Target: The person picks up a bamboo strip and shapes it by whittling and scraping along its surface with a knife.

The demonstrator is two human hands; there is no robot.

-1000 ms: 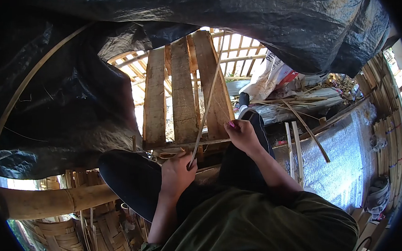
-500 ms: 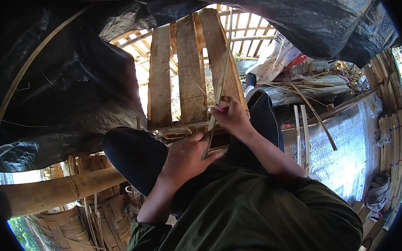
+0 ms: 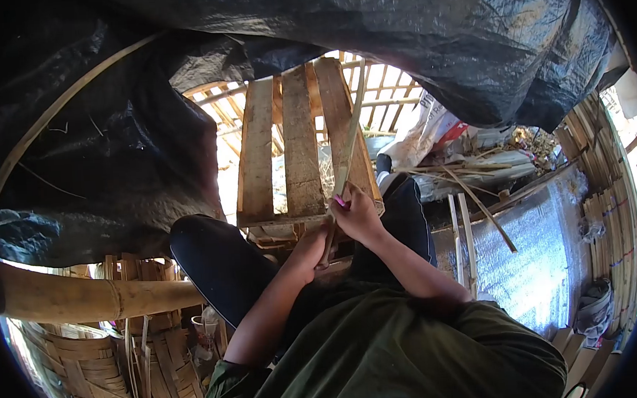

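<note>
Left hand (image 3: 311, 250) now nearer right hand (image 3: 357, 215), thumb no longer splayed; right grip pinches bamboo strip (image 3: 356, 116), mid-frame across wooden slats (image 3: 299, 142); left grip hidden, can't tell; handling seems bunched low

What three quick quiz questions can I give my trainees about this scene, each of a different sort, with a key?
1. Multiple choice: how many broad wooden planks are side by side ahead of the hands?
A. Two
B. Three
C. Five

2. True or false: the left hand and the right hand are close together near the lower end of the long thin strip.

3. Fill in the blank: the thick bamboo pole is on the ____ side of the picture.

Key:
1. B
2. True
3. left
</note>
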